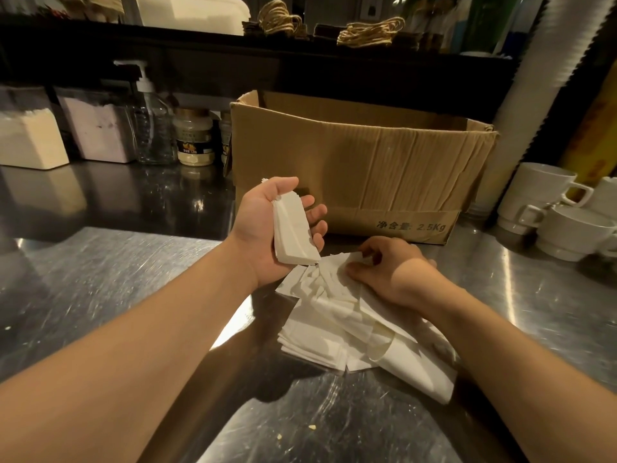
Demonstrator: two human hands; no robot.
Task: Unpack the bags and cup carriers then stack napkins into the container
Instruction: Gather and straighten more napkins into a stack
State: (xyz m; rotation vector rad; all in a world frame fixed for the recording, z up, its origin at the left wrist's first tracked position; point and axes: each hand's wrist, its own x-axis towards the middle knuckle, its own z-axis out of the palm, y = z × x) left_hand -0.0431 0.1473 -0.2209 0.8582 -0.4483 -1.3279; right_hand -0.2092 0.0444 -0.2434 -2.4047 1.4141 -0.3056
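My left hand (267, 228) is raised palm-up over the steel counter and grips a neat stack of white napkins (293, 233), fingers curled round its far edge. Just right of it, my right hand (387, 265) rests on a loose, fanned pile of white napkins (350, 325) lying on the counter, with thumb and fingers pinching at the top sheets. An open brown cardboard box (354, 165) stands right behind both hands. A container with white napkins in it (28, 138) sits at the far left by the back wall.
The steel counter (100, 279) spreads to the left and front. A pump bottle (152, 121), jars (195, 137) and a second tub (100, 128) line the back left. Stacked white cups (551, 208) crowd the right. A tall sleeve of paper cups (534, 81) rises at right.
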